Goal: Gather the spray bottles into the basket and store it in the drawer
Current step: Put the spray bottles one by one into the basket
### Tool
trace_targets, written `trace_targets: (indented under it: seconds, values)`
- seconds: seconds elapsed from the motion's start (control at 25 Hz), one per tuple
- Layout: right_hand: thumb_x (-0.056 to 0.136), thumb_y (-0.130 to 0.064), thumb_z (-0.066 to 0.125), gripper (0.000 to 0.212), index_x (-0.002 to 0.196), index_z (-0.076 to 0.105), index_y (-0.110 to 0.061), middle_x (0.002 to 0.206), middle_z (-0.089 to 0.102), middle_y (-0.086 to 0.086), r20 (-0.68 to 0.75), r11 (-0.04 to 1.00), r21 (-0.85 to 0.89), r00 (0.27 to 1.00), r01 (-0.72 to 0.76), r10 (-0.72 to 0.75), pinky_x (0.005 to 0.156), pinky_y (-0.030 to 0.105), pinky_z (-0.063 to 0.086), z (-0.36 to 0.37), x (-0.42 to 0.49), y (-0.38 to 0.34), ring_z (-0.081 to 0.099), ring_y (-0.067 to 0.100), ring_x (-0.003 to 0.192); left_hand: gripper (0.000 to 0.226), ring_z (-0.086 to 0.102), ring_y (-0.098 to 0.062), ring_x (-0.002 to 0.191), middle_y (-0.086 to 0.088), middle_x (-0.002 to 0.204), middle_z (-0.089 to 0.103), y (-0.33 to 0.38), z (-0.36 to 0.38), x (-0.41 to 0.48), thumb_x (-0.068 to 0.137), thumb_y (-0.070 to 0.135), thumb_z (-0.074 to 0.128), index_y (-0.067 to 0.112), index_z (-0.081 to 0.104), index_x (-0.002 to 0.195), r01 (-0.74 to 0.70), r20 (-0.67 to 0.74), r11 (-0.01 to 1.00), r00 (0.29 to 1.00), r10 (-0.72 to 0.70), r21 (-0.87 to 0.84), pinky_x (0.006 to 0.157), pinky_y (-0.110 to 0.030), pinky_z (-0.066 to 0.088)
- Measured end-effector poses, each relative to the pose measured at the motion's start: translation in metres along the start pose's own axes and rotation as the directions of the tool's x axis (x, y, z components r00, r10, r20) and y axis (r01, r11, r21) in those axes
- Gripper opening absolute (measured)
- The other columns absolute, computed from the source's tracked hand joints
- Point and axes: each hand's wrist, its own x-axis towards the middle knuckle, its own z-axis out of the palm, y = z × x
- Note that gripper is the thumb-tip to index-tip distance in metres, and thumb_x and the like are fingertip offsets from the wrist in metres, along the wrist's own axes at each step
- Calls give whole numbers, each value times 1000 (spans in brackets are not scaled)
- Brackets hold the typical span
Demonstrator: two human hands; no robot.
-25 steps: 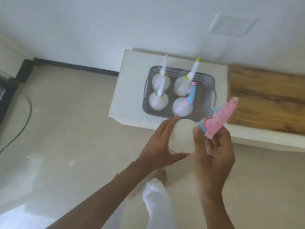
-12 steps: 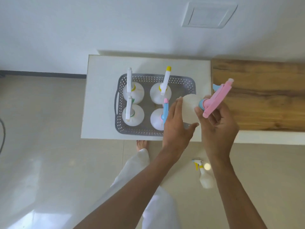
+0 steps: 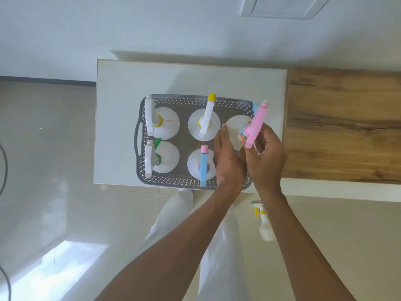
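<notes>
The right hand (image 3: 263,157) gripped the pink bottle (image 3: 256,124), the left hand (image 3: 227,159) was flat and holding nothing; lowering it straight into the basket (image 3: 195,181) seemed best.

Both forearms are bare, without sleeves, watch or rings; loose white fabric trousers (image 3: 173,216) cover the legs.

Six spray bottles: four standing in one grey basket (image 3: 141,135), a fifth pink-headed bottle (image 3: 234,131) held over it, a sixth bottle (image 3: 265,227) lying on the floor. Two hands (image 3: 227,161). One desk (image 3: 117,127).
</notes>
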Motion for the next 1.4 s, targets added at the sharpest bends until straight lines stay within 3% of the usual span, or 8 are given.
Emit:
trace_targets:
  seconds: [0.2, 0.28, 0.32, 0.48, 0.84, 1.04, 1.2, 1.4]
  values:
    - [93, -7, 71, 29, 122, 70, -12, 109, 70, -16, 54, 999, -14, 998, 42, -41, 94, 36, 61, 5, 14, 15, 71, 4, 105, 63, 61, -2, 116, -8, 140, 55, 2, 10, 12, 89, 51, 41, 15, 51, 140, 91, -86, 995, 992, -88, 31, 96, -16, 49]
    - [93, -8, 71, 28, 121, 70, -12, 108, 71, -13, 62, 999, -12, 997, 41, -40, 92, 37, 62, 7, 18, 22, 73, 10, 103, 46, 62, 16, 93, -11, 137, 57, -3, 13, 16, 98, 34, 51, 10, 53, 137, 147, -64, 985, 988, -142, 86, 78, 4, 41]
    - [93, -9, 71, 27, 120, 70, -13, 107, 71, -12, 63, 999, -5, 997, 33, -33, 92, 36, 62, 9, 19, 25, 73, 11, 102, 46, 58, 17, 105, -12, 142, 52, -1, 11, 16, 98, 24, 55, 8, 48, 141, 179, -40, 983, 983, -177, 52, 84, 8, 30]
    - [94, -10, 71, 28, 122, 69, -9, 113, 72, -6, 124, 998, -30, 991, 60, -56, 94, 37, 62, 14, 21, 34, 71, 12, 106, 58, 36, -20, 144, -9, 157, 37, -11, 14, 15, 96, 14, 58, 7, 36, 150, 165, 27, 985, 986, -166, 44, 104, -5, 19]
    - [93, -7, 73, 44, 135, 62, -4, 133, 70, 8, 154, 999, -29, 988, -24, 28, 104, 48, 56, 11, 12, 29, 67, 24, 123, 65, 31, -21, 149, -11, 159, 35, -20, 13, 2, 96, 15, 62, 5, 31, 152, 48, 45, 983, 997, -57, 180, 114, -21, 29]
    - [89, -12, 79, 53, 138, 61, -10, 141, 65, 4, -26, 980, 58, 981, -188, 190, 110, 31, 53, -15, -15, 20, 61, 14, 132, 58, 41, -22, 142, -9, 152, 45, -21, 8, -21, 96, 15, 60, 5, 38, 149, -54, 94, 990, 995, 42, 130, 117, -33, 35]
    - [89, -8, 76, 41, 128, 65, -10, 127, 71, 2, -355, 928, 258, 866, -270, 351, 101, 25, 56, -55, -77, 41, 68, 12, 121, 61, 50, -23, 134, -9, 149, 47, -36, 12, -58, 97, 19, 58, 7, 34, 152, -241, 204, 959, 956, 209, 149, 112, -39, 43]
    - [86, -7, 71, 37, 122, 66, -2, 121, 72, 8, -559, 834, 381, 619, -399, 552, 93, 23, 59, -100, -174, 100, 69, 3, 110, 49, 61, -8, 98, -9, 128, 58, -86, 34, -94, 94, 10, 60, 7, 50, 141, -374, 355, 921, 880, 316, 109, 88, -24, 54]
